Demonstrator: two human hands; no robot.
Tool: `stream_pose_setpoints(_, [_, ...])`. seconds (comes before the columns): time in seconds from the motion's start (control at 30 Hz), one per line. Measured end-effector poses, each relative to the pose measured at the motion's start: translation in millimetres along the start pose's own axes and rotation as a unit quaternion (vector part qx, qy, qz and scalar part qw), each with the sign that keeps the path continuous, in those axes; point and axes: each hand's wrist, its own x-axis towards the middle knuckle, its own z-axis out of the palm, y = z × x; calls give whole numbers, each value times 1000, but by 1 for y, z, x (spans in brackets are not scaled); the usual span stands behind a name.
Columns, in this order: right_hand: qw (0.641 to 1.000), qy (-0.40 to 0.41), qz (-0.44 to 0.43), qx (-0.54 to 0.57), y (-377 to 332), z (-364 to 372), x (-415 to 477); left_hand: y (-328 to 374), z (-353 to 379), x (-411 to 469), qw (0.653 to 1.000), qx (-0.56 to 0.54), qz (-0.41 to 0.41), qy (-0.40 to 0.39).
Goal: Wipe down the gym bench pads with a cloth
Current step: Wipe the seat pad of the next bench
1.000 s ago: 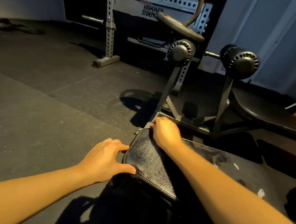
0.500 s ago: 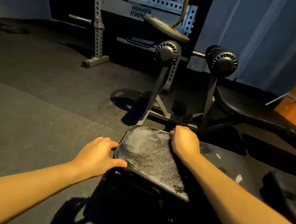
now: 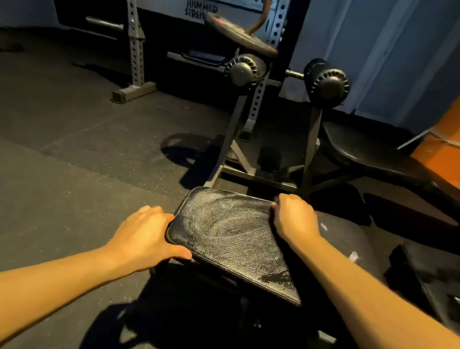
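While left hand point(image 3: 145, 236) grips streaked black leather pad point(image 3: 227, 228), right hand point(image 3: 293, 219) curled, hold unclear: dark rubber floor point(image 3: 59, 189); grey rack point(image 3: 135, 58) beyond reads "HAMMER STREN".

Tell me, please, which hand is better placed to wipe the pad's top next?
Right, likely: the right hand curls at the far right corner of the seat pad, free to sweep; the left hand grips its left edge.
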Motion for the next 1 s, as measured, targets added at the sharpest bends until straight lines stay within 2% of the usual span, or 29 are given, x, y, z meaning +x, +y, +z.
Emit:
stream_pose_setpoints(0.07, [997,-24,-37,71,-57,8,-10,-2,0,2,1000,-3,-4,-6])
stream_pose_setpoints(0.13, [983,-69,-130,114,-98,5,-44,-2,-2,4,1000,-13,-14,-15])
stream_pose_setpoints(0.2, [963,-81,-217,139,-88,-3,-75,6,-6,4,999,-10,-23,-20])
stream_pose_setpoints(0.23, [959,-74,-231,145,-66,-8,-80,12,-8,3,999,-11,-28,-23])
stream_pose_setpoints(0.3, [979,-82,-167,83,-11,-16,-70,21,-9,3,998,-20,-43,-29])
stream_pose_setpoints(0.4, [999,-41,-16,-17,57,-12,-20,22,-1,1,997,-44,-64,-27])
stream_pose_setpoints(0.47, [999,0,15,-30,52,-8,-1,18,7,0,995,-60,-75,-11])
stream_pose_setpoints(0.53, [1000,-2,5,6,9,-2,1,17,10,0,995,-64,-80,-1])
stream_pose_setpoints(0.63, [988,-53,-124,81,-58,-10,-42,18,10,0,995,-46,-83,-6])
stream_pose_setpoints(0.7, [964,-84,-228,112,-56,-13,-80,19,10,-1,996,-36,-78,-5])
stream_pose_setpoints(0.73, [956,-83,-249,128,-40,-16,-87,19,10,-1,997,-33,-77,-6])
stream_pose_setpoints(0.8, [975,-76,-184,96,2,-17,-74,21,10,-1,996,-32,-79,-2])
stream_pose_setpoints(0.9, [999,-30,-7,10,57,-8,-18,24,11,-4,996,-45,-77,5])
stream_pose_setpoints(1.0, [1000,13,15,15,23,-1,3,28,9,-7,995,-58,-76,7])
